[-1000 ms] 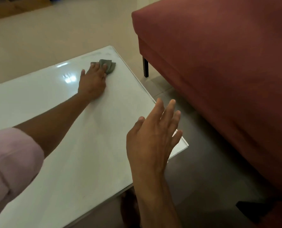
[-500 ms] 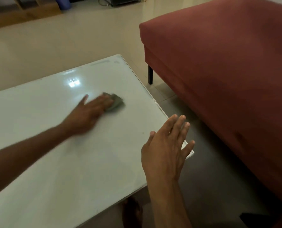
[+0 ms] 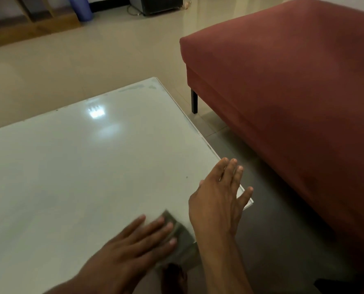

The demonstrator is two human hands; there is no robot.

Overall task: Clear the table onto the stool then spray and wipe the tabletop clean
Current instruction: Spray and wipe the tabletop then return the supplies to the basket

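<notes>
The white glossy tabletop point(image 3: 74, 166) fills the left and middle of the head view, with nothing standing on it. My left hand point(image 3: 132, 247) presses flat on a grey cloth point(image 3: 182, 240) at the table's near edge, close to the near right corner; part of the cloth hangs past the edge. My right hand point(image 3: 217, 200) hovers over that corner with its fingers spread and nothing in it. The stool and the spray bottle are out of view.
A dark red sofa point(image 3: 293, 92) on a black leg point(image 3: 194, 101) stands close along the table's right side, with a narrow strip of tiled floor between. At the far wall are a wooden frame point(image 3: 28, 24), a blue object point(image 3: 82, 8) and a black box point(image 3: 155, 4).
My left hand has dragged the grey cloth from the far right corner across the tabletop to the near edge. My right hand stayed hovering over the near right corner.
</notes>
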